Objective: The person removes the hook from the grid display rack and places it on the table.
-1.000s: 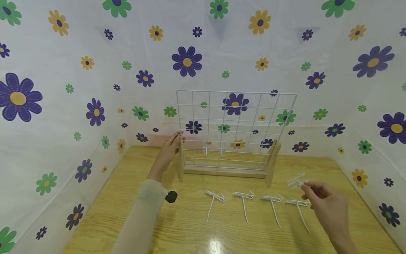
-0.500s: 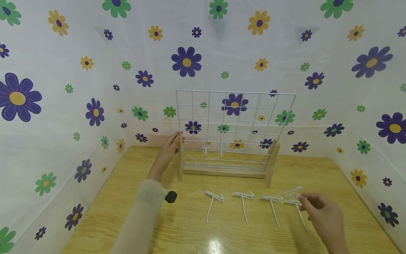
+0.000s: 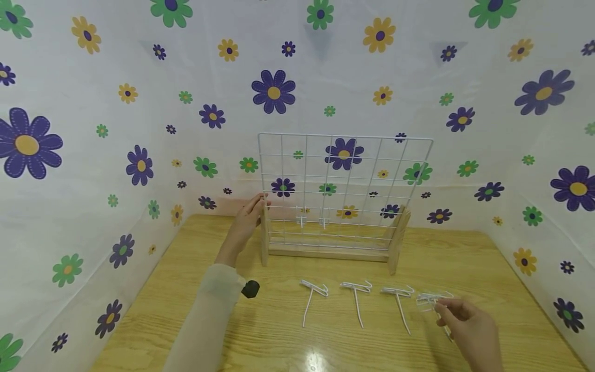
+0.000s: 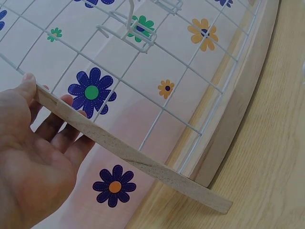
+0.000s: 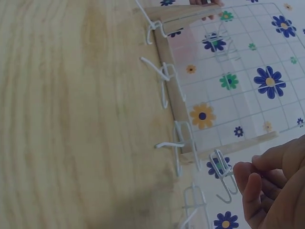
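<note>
My left hand point(image 3: 244, 225) holds the left wooden post point(image 4: 109, 138) of a stand, thumb at its upper end and fingers behind. That stand carries a white wire grid panel point(image 3: 344, 136), with two white wire hooks hung low on its left half, one point(image 3: 301, 220) beside the other point(image 3: 324, 221). Between thumb and fingertips, my right hand point(image 3: 471, 328) pinches another white wire hook point(image 5: 221, 167), its prong hidden by the fingers. In the head view it overlaps the rightmost of several hooks lying in a row on the table, partly hidden behind the hand.
More wire hooks lie in front of the stand: a left one point(image 3: 309, 305), a middle one point(image 3: 357, 299) and one further right point(image 3: 400, 301). The stand's wooden base bar point(image 3: 330, 254) runs between the posts. Flowered white cloth point(image 3: 223, 82) encloses the wooden table point(image 3: 260, 330).
My right hand has come down and slightly left with its hook, from above the row to over the rightmost hook. The left hand stays on the post.
</note>
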Available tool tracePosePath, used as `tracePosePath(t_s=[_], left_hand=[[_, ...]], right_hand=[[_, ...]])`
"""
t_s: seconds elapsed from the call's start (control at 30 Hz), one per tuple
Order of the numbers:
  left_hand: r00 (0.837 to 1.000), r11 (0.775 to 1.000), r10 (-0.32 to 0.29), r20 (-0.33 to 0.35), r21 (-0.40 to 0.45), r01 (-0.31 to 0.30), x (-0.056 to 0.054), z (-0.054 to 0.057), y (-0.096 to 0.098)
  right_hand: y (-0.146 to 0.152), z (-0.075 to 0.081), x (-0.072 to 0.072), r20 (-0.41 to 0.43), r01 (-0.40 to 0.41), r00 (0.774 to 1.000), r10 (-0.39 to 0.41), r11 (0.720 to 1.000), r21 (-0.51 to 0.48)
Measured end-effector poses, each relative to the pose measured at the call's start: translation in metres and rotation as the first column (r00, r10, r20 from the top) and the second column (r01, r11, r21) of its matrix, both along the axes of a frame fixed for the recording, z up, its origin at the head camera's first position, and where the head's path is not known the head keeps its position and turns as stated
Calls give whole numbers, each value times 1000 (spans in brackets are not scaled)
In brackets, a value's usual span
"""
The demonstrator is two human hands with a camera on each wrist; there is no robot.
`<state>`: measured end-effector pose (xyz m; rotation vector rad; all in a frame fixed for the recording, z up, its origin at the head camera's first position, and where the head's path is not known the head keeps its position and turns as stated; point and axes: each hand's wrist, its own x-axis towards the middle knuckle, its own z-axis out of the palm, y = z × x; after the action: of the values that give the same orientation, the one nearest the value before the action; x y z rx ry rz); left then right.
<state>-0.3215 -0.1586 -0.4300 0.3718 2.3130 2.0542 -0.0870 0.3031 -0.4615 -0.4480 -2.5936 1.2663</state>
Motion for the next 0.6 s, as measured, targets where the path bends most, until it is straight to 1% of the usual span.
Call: tracePosePath(t_s=[0.07, 0.2, 0.33, 0.6], left_hand=[[1000, 1000, -1, 1, 2, 1, 0, 0, 0], [1000, 1000, 3, -5, 3, -3, 0, 0, 1], [1000, 1000, 12, -1, -5, -12, 0, 1, 1], [1000, 1000, 12, 10, 0, -12, -1, -1, 2]], right_hand=[[0, -4, 1, 24, 4, 1000, -3, 1000, -15], [0, -12, 1, 33, -11, 999, 12, 1000, -14], [0, -19, 3, 59, -32, 998, 33, 999, -6], [3, -27, 2, 108, -36, 993, 37, 999, -9]])
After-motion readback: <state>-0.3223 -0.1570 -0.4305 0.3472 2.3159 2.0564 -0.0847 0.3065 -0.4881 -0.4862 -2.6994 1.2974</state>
